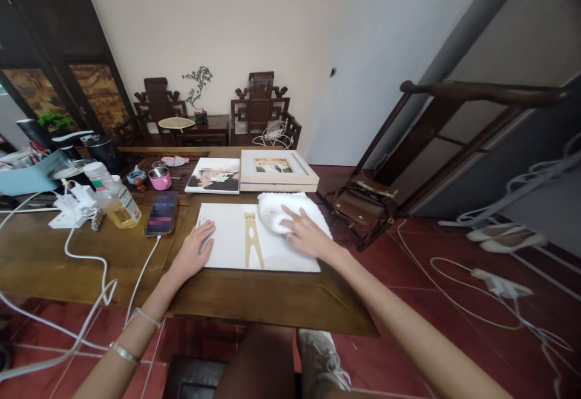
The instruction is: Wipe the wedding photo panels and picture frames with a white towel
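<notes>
A white rectangular panel (231, 244) lies flat near the front edge of the wooden table (254, 302); a tan wooden stand piece (252, 238) runs down its middle. My left hand (194, 247) rests flat on the panel's left edge, fingers stretched out. On the panel's upper right lies a white cloth (276, 208), and my right hand (305, 232) presses on it with fingers laid over it.
Behind the panel lie a framed photo (276, 169) and a photo print (214, 176). To the left are a phone (161, 214) on a white cable, an oil bottle (115, 196), a pink cup (160, 178) and a power strip (70, 205). White cables trail over the red floor at right.
</notes>
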The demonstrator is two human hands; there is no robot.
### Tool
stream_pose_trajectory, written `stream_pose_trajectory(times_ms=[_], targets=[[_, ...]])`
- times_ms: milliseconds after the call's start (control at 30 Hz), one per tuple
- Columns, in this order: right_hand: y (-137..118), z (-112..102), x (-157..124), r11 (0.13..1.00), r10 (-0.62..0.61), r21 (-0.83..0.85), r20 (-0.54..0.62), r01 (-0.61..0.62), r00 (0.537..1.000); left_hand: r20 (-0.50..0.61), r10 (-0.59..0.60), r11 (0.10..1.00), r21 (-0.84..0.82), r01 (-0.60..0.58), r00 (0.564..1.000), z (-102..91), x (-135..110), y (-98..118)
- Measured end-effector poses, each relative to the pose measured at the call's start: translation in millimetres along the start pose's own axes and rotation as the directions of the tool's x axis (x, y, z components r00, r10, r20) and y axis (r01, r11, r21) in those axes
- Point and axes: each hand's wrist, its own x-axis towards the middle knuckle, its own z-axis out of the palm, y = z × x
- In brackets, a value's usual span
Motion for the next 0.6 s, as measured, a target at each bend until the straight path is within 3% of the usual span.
stream_pose_trajectory(times_ms=[100,167,300,433,533,600], targets=[[5.1,0.1,27.1,0.997,0.072,-0.036,-0.003,-0.072,0.997,0.02,-0.015,1.0,0.003,0.015,1.0,-2.2,0.4,1.8],[-2.0,-0.2,26.7,0.995,0.087,-0.045,-0.017,-0.088,0.996,0.03,-0.022,1.0,0.008,0.022,0.999,-3.4,0.7,3.0],[-34.4,-1.5,-16.2,1.0,0.021,-0.001,-0.027,-0.021,0.999,0.019,-0.019,1.0,0.009,0.018,1.0,-3.5,1.1,3.4],[-67.8,-7.9,-76.2,0.996,-0.047,0.082,0.076,0.04,0.996,0.013,-0.011,1.0,0.014,0.011,1.0,-1.8,0.9,3.1],[-74.7,-13.8,-100.7,0.987,-0.106,0.134,0.134,0.089,0.985,0.011,-0.004,1.0,0.021,0.004,1.0,-1.2,0.6,3.6],[-68.8,-15.1,-100.5,0.984,-0.119,0.145,0.118,0.101,0.986,0.013,0.001,1.0,0.028,-0.001,1.0,-1.1,0.5,3.8]])
